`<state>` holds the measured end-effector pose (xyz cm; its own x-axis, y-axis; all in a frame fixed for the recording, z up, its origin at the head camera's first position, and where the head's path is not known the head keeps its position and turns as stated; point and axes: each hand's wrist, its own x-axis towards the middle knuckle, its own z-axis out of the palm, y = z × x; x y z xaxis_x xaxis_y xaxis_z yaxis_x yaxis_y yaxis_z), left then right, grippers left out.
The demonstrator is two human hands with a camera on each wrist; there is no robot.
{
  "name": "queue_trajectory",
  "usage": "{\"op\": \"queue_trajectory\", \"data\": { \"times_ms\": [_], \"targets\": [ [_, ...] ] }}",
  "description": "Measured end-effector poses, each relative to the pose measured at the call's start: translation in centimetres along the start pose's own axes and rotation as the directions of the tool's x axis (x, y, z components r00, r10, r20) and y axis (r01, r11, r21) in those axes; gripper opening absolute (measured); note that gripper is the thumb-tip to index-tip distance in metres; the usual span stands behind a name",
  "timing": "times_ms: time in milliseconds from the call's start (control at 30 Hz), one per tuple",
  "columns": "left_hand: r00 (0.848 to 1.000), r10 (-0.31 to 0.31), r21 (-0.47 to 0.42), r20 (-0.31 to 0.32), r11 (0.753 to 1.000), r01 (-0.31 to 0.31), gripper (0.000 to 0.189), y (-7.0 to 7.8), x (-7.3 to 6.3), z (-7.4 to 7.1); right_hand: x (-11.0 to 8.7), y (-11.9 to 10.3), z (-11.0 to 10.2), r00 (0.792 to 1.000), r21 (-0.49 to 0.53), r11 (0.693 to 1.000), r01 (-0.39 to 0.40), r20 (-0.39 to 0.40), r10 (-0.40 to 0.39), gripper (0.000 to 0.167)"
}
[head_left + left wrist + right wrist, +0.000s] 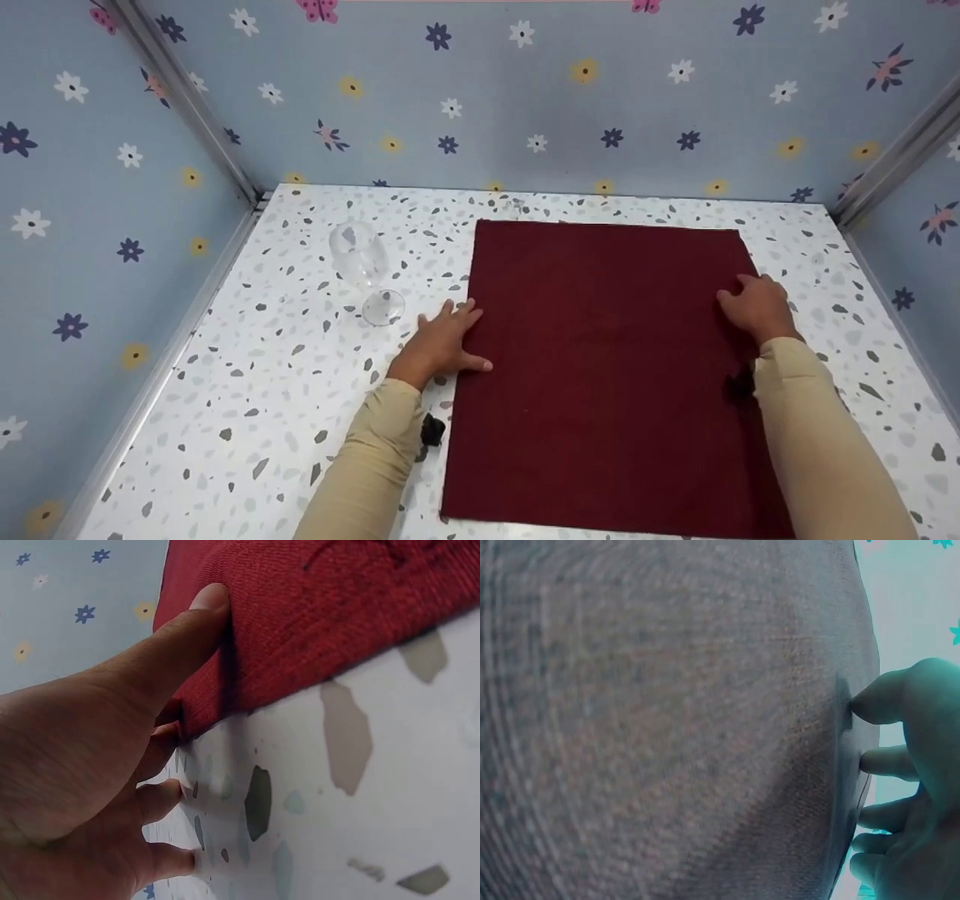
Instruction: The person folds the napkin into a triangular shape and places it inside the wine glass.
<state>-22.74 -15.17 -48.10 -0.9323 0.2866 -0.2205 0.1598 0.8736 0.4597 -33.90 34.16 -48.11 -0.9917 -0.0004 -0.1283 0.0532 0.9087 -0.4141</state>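
Observation:
A dark red cloth [607, 360] lies spread flat on the speckled table. At its left edge, my left hand [442, 343] rests with fingers spread. In the left wrist view, that hand's thumb [210, 600] lies on the cloth [315, 622], while some fingertips touch the white tabletop beside it. My right hand [759, 306] is at the cloth's right edge, thumb and fingertips touching it. The right wrist view shows these fingers [889, 761] only slightly bent along the cloth [667, 720], which looks greyish there. A clear stemmed glass [358, 255] appears to stand left of the cloth.
White speckled tabletop [247, 360] surrounds the cloth. Flower-patterned panels [487, 82] enclose the back and both sides, with metal posts [187, 105] at the corners. The glass stands beyond my left hand, near its fingertips. Small black devices [433, 430] sit at both wrists.

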Motion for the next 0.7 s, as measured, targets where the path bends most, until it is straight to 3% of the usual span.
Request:
{"op": "queue_trajectory", "data": {
  "times_ms": [300,533,700],
  "targets": [
    [1.000,-0.005,0.005,0.012,1.000,0.005,0.094,0.2,0.0,-0.2,-0.3,-0.4,0.1,0.991,0.006,0.999,0.054,-0.119,-0.053,0.056],
    [1.000,-0.010,0.007,0.027,1.000,0.010,0.094,0.2,0.1,-0.1,-0.4,-0.8,0.8,0.953,0.058,0.994,0.091,-0.295,-0.070,0.042],
    [1.000,-0.007,-0.009,0.025,1.000,0.007,0.093,0.2,0.0,-0.1,-0.5,-0.8,1.3,0.935,0.089,0.990,0.107,-0.348,-0.070,0.037]
  ]
}}
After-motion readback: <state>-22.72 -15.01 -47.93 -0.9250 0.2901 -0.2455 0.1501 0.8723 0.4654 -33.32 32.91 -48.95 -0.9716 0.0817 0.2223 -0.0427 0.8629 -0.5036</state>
